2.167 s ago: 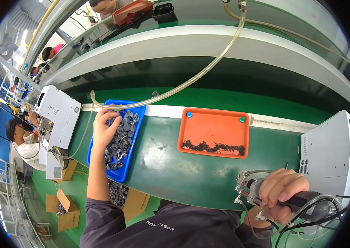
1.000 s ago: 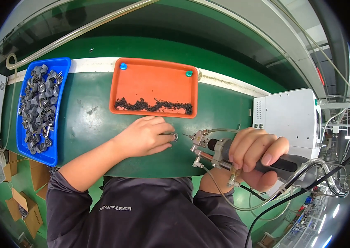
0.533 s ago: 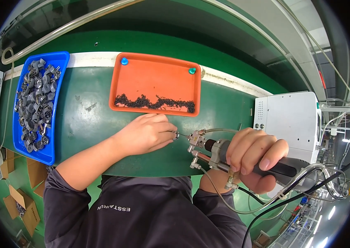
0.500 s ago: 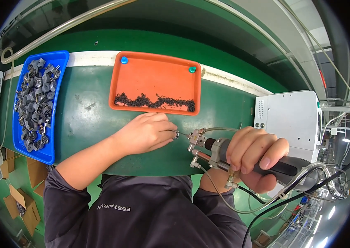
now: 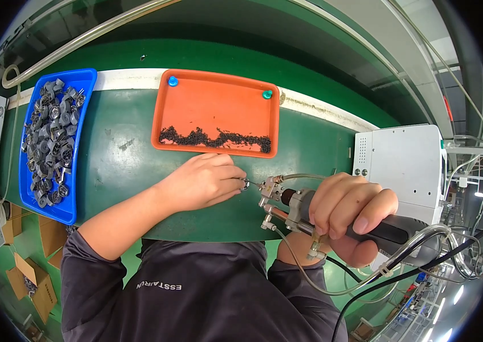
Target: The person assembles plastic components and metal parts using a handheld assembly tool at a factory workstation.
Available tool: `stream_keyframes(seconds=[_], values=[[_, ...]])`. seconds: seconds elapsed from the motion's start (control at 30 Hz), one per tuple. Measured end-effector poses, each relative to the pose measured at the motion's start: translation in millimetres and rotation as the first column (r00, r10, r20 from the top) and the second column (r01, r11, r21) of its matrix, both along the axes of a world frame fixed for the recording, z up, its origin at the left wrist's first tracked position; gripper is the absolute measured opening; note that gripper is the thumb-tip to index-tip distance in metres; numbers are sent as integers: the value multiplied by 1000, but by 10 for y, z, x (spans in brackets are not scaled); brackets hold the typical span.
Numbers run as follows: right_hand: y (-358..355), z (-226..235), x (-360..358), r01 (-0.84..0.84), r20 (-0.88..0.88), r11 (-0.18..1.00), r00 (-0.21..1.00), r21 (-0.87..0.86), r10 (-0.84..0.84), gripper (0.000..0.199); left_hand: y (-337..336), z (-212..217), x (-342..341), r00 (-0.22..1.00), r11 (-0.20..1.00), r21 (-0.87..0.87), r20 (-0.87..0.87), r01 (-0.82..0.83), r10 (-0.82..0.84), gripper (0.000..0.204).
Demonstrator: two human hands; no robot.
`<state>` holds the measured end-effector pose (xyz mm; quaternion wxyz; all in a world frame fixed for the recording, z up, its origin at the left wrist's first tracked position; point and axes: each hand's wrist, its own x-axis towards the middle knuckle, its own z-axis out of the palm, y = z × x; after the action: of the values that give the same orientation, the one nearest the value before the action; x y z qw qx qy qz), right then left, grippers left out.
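Note:
My left hand is closed over the green bench, its fingertips pinching a small metal part that is mostly hidden. My right hand wraps round the dark grip of a powered screwdriver fitted with hoses and a metal feed head. The tool lies nearly level, and its thin tip points left at the small part. Whether tip and part touch is too small to tell. Just beyond my left hand is an orange tray with many small black screws along its near side.
A blue tray at the left holds many grey and metal parts. Two small plugs, blue and green, sit in the orange tray. A white machine stands right. Hoses trail from the screwdriver. Cardboard boxes are on the floor.
Almost nothing differs. The whole view has shifted very slightly, and both hands keep their hold on the part and the screwdriver.

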<state>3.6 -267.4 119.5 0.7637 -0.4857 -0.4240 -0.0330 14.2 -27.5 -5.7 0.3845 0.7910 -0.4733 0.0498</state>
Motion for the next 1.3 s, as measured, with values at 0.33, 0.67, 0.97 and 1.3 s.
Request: stream_keyframes(seconds=[0.33,0.67,0.97,1.3], values=[[187,63,-29,163,12,982,987,-93,-162,29,-58,-17,45,999,999,-37,36,28,-26,14],[454,56,-187,357,-261,922,914,153,-311,28,98,-9,-27,975,1000,27,223,-1,-5,11],[-180,243,-232,280,36,953,958,118,-286,30,1831,1017,-24,585,657,31,487,-753,648,11],[-252,129,-78,59,95,997,993,50,-63,33,1291,748,-88,868,874,84,191,-479,458,17]])
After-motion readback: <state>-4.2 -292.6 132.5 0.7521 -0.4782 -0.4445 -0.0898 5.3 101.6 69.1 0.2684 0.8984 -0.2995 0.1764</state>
